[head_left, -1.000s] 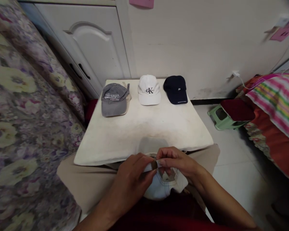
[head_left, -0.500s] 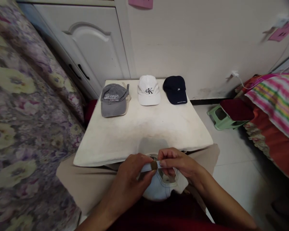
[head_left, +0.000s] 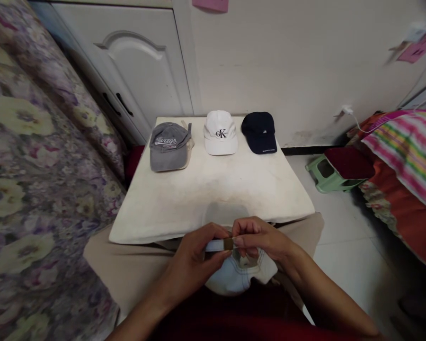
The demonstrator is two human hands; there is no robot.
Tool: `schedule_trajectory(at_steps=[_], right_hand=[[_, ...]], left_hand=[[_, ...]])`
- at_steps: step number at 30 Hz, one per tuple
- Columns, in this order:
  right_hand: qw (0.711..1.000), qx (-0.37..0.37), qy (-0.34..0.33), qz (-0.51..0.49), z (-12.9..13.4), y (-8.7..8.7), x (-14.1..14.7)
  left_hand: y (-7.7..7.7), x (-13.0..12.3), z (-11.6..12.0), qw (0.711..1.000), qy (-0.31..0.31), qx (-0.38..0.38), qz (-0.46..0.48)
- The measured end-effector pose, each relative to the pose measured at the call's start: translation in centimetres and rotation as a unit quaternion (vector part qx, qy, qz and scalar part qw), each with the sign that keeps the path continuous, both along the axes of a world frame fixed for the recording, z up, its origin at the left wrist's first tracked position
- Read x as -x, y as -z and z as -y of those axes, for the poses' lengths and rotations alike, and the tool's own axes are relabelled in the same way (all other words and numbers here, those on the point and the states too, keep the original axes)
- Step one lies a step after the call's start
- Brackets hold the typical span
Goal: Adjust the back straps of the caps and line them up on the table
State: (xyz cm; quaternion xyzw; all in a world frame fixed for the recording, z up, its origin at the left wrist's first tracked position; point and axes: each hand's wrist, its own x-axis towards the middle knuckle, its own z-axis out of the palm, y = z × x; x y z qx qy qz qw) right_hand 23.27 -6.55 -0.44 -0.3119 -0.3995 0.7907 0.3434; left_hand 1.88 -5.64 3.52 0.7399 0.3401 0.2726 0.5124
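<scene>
I hold a pale blue cap (head_left: 230, 279) over my lap at the table's near edge. My left hand (head_left: 195, 258) pinches the cap's back strap (head_left: 215, 245) from the left. My right hand (head_left: 262, 239) pinches the strap's brown metal buckle (head_left: 228, 244) from the right. At the far side of the white table (head_left: 199, 199) lie three caps in a row: a grey cap (head_left: 168, 146) on the left, a white cap (head_left: 220, 132) in the middle, a navy cap (head_left: 258, 131) on the right.
A flowered bed cover (head_left: 31, 166) fills the left side. A white cabinet door (head_left: 138, 71) and wall stand behind the table. On the right are a green stool (head_left: 328, 174), a striped blanket (head_left: 408, 147) and tiled floor (head_left: 344, 241).
My left hand has slid a little left along the strap, so more of the strap shows between my thumbs. The caps on the table have not moved.
</scene>
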Motion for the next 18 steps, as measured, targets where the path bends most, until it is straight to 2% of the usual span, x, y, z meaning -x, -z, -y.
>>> schedule_trajectory(at_steps=[5,9,15,18], right_hand=[[1.0,0.008,-0.005,0.002,0.1,0.1,-0.2],[1.0,-0.007,-0.021,0.022,-0.1,-0.1,-0.5],[0.995,-0.002,-0.048,0.082,-0.4,-0.3,-1.2],[0.996,0.014,-0.041,0.079,-0.4,0.1,-1.7]], left_hand=[[0.0,-0.3,-0.1,0.998,0.009,-0.055,-0.024],[0.0,-0.9,-0.1,0.993,-0.017,-0.108,-0.052],[-0.2,-1.4,-0.2,0.995,-0.001,-0.076,-0.07],[-0.2,-0.5,-0.5,0.997,0.011,-0.013,-0.08]])
